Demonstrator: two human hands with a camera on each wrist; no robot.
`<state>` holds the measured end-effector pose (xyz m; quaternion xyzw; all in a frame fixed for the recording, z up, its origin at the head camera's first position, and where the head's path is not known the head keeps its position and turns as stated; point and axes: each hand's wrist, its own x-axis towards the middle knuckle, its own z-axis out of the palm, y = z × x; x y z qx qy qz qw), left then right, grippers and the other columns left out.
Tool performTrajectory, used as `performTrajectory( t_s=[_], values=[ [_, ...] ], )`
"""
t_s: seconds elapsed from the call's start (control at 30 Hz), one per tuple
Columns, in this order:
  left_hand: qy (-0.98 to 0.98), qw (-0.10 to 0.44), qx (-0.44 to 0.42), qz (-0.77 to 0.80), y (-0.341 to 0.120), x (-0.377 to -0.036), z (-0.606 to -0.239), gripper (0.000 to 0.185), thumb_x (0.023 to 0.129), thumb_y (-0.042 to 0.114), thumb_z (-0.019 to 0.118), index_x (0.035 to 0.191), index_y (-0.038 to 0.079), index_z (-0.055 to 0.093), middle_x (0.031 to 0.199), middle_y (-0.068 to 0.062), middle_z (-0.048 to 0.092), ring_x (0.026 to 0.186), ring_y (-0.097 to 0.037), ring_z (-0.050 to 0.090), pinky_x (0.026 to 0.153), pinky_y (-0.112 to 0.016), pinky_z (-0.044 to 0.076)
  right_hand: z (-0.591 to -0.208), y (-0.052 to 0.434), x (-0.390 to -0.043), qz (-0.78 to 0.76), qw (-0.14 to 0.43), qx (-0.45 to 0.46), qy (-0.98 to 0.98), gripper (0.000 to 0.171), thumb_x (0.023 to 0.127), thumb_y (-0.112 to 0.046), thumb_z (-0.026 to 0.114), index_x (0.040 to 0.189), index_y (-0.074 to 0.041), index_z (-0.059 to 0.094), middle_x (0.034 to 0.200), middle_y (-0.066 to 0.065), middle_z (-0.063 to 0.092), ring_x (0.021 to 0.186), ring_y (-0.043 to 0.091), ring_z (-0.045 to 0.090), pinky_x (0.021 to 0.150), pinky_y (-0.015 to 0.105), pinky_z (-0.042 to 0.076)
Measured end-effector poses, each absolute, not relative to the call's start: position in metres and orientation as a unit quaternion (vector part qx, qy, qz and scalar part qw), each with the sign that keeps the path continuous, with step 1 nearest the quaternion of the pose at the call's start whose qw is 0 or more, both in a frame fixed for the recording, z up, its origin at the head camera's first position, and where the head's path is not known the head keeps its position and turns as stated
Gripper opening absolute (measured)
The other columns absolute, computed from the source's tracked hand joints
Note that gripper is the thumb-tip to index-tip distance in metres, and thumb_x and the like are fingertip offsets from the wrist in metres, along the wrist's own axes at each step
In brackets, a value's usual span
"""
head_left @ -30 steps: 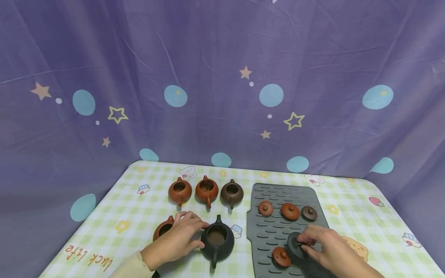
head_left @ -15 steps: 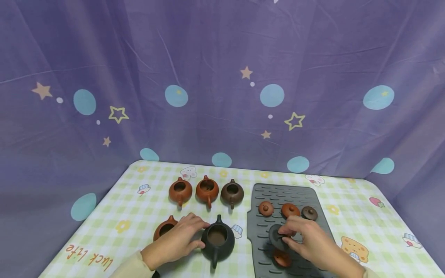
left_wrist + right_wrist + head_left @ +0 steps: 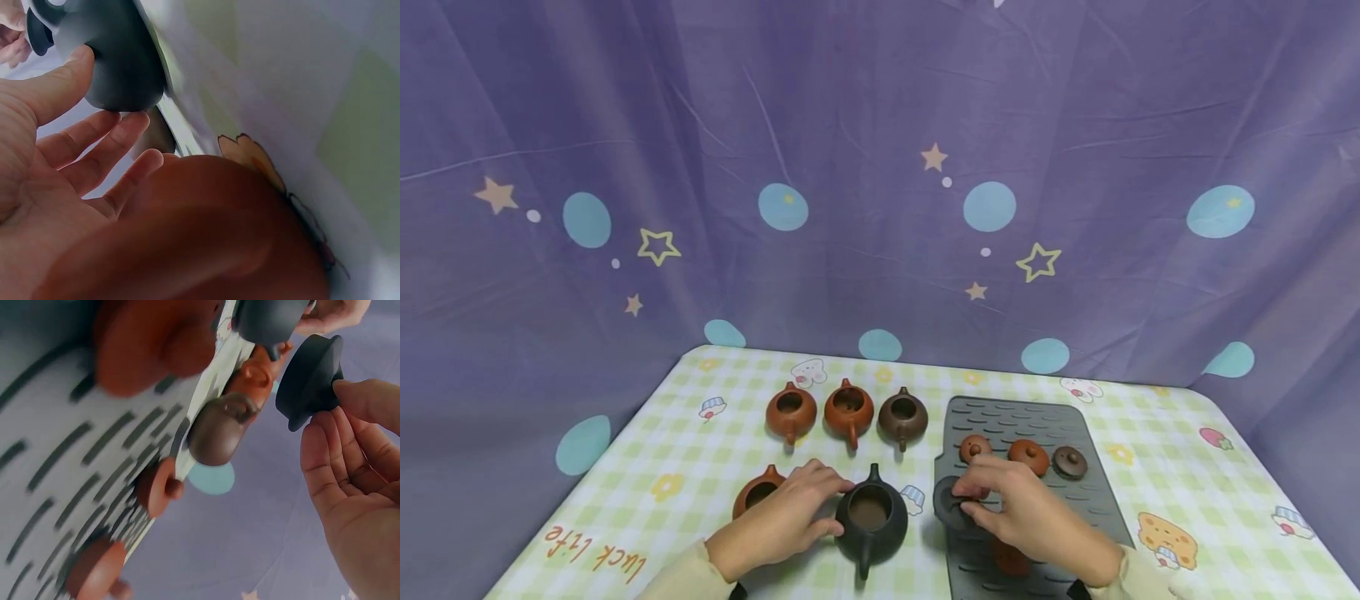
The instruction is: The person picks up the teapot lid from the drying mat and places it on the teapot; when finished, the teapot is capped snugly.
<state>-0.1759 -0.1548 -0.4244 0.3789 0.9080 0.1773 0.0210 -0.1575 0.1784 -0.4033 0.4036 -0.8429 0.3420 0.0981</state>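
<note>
In the head view my left hand steadies the left side of a black teapot that stands lidless on the table. Its thumb and fingertips lie against the pot, as the left wrist view also shows. My right hand pinches a black teapot lid by its knob, over the left edge of the grey mat. Seen from the right wrist, the lid is tilted on its side in that view, well off the mat. Partly under my left forearm, an orange-brown teapot has its lower part hidden.
Behind stand three lidless teapots: two orange-brown and one dark brown teapot. On the mat lie a small orange-brown lid, a reddish lid and a dark brown lid. Another reddish lid is half hidden below my right hand.
My right hand has carried the black lid leftward across the mat, from beside the front reddish lid toward the black teapot. My left hand has stayed at the pot.
</note>
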Motion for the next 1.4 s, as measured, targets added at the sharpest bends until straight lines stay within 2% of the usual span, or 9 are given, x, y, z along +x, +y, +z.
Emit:
performTrajectory(
  t_s=[0.3, 0.47, 0.83, 1.4],
  values=[
    [0.909, 0.024, 0.377, 0.176, -0.155, -0.176, -0.424, 0.043, 0.084, 0.033, 0.071, 0.121, 0.013, 0.062, 0.112, 0.006, 0.059, 0.105, -0.013, 0.048, 0.087, -0.038, 0.041, -0.409, 0.149, -0.168, 0.332, 0.080, 0.430, -0.836, 0.020, 0.082, -0.007, 0.074, 0.095, -0.019, 0.066, 0.090, -0.011, 0.056, 0.077, -0.001, 0.054, 0.065, 0.021, 0.050],
    [0.909, 0.029, 0.376, 0.176, -0.154, -0.176, -0.425, 0.043, 0.084, 0.034, 0.071, 0.121, 0.014, 0.062, 0.112, 0.007, 0.059, 0.103, -0.012, 0.048, 0.087, -0.037, 0.041, -0.408, 0.137, -0.171, 0.335, 0.053, 0.431, -0.836, 0.017, 0.084, -0.010, 0.072, 0.097, -0.019, 0.066, 0.091, -0.011, 0.057, 0.079, -0.001, 0.055, 0.067, 0.023, 0.050],
    [0.907, 0.024, 0.381, 0.177, -0.155, -0.177, -0.425, 0.043, 0.084, 0.034, 0.071, 0.120, 0.013, 0.062, 0.111, 0.007, 0.059, 0.101, -0.011, 0.048, 0.086, -0.035, 0.041, -0.409, 0.124, -0.174, 0.329, 0.032, 0.438, -0.836, 0.017, 0.084, -0.009, 0.072, 0.097, -0.020, 0.066, 0.091, -0.011, 0.058, 0.080, -0.002, 0.055, 0.068, 0.023, 0.051],
    [0.903, 0.032, 0.381, 0.194, -0.156, -0.177, -0.425, 0.041, 0.085, 0.032, 0.071, 0.120, 0.013, 0.061, 0.111, 0.006, 0.058, 0.103, -0.010, 0.047, 0.086, -0.031, 0.044, -0.403, 0.099, -0.177, 0.298, 0.016, 0.454, -0.839, 0.017, 0.084, -0.008, 0.073, 0.096, -0.019, 0.068, 0.092, -0.013, 0.057, 0.082, -0.003, 0.056, 0.068, 0.016, 0.048]
  ],
)
